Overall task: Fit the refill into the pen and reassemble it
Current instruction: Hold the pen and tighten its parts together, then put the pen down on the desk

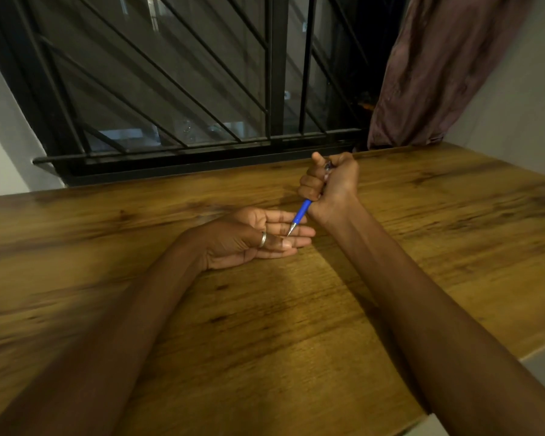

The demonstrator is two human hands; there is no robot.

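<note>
A blue pen (pixel 301 215) with a silver tip points down and to the left. My right hand (pixel 331 180) is closed in a fist around its upper part, thumb up on top, so the pen's top end is mostly hidden. The silver tip touches the fingers of my left hand (pixel 258 237), which lies palm up on the wooden table (pixel 265 325) with fingers stretched out and a ring on the thumb. No separate refill shows.
A black barred window (pixel 202 89) stands right behind the table's far edge. A brownish curtain (pixel 438 73) hangs at the back right beside a pale wall. The table's right edge runs diagonally at the lower right.
</note>
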